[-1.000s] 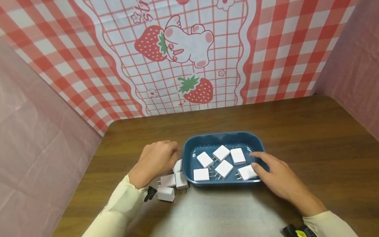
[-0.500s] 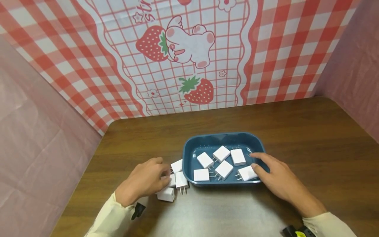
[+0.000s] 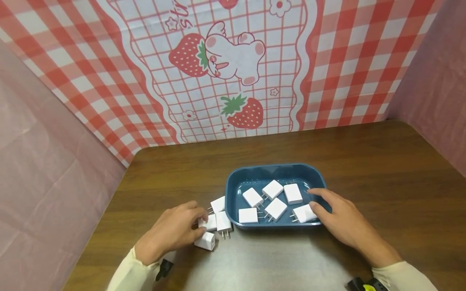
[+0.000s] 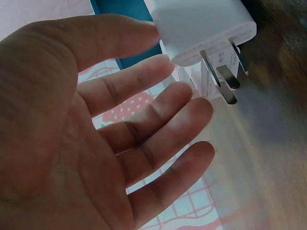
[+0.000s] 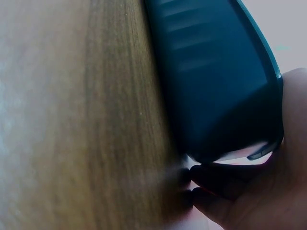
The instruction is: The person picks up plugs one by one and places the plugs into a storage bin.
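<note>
My left hand point(image 3: 171, 230) reaches over several white USB charger plugs beside the tray. Its fingers are spread and loosely bent. The thumb touches the nearest charger plug point(image 3: 206, 241), and the fingertips hang over another charger plug point(image 3: 210, 223). In the left wrist view the thumb and index finger lie at the edge of a charger plug point(image 4: 206, 28) without closing round it. My right hand point(image 3: 344, 218) grips the right end of the blue tray point(image 3: 276, 224), thumb over the rim; in the right wrist view, fingers point(image 5: 216, 179) curl under its end.
Inside the tray lie several white charger plugs point(image 3: 275, 209), prongs pointing various ways. Two more charger plugs point(image 3: 223, 221) rest against the tray's left side. A red-and-white strawberry cloth point(image 3: 236, 101) stands behind the wooden table point(image 3: 174, 173), with pink cloth at both sides.
My left hand has come away from the tray's left rim, moving left and toward me onto the near charger plugs. The nearest plug has turned slightly. The right hand keeps its hold.
</note>
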The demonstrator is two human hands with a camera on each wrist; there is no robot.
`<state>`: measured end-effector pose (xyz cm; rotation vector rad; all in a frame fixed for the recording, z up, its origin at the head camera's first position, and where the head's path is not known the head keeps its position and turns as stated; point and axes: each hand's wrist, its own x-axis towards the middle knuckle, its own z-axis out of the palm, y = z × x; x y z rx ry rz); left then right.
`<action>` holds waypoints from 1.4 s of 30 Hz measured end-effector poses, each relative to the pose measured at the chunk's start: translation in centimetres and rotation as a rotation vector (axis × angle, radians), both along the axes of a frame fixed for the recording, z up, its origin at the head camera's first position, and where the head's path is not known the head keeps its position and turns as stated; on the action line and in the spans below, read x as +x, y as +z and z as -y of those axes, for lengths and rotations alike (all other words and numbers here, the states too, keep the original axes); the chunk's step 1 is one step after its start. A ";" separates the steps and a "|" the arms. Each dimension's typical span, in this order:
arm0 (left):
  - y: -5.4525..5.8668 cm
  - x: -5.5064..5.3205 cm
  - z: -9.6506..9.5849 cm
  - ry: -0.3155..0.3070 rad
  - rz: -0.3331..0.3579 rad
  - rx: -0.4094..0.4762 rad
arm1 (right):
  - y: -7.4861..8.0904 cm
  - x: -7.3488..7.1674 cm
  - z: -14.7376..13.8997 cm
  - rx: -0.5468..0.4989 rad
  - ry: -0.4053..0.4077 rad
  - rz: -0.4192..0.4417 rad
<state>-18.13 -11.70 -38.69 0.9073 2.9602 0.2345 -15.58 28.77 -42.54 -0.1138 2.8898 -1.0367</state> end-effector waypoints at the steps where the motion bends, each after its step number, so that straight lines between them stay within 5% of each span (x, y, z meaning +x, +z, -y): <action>1: 0.0 0.1 0.0 0.002 0.004 -0.004 | 0.0 0.0 0.0 0.000 0.000 0.002; 10: 0.0 0.6 0.1 -0.013 0.009 -0.008 | 0.0 0.0 0.1 0.005 -0.009 0.014; 19: -1.5 2.1 1.0 0.001 0.049 0.105 | 0.1 0.0 0.2 0.011 -0.005 0.020; 27: -2.6 3.1 1.9 -0.027 0.026 0.168 | 0.0 0.0 0.0 0.005 0.001 0.011; 42: -3.7 3.7 2.0 -0.116 -0.072 0.127 | 0.1 -0.1 0.1 0.017 -0.009 0.033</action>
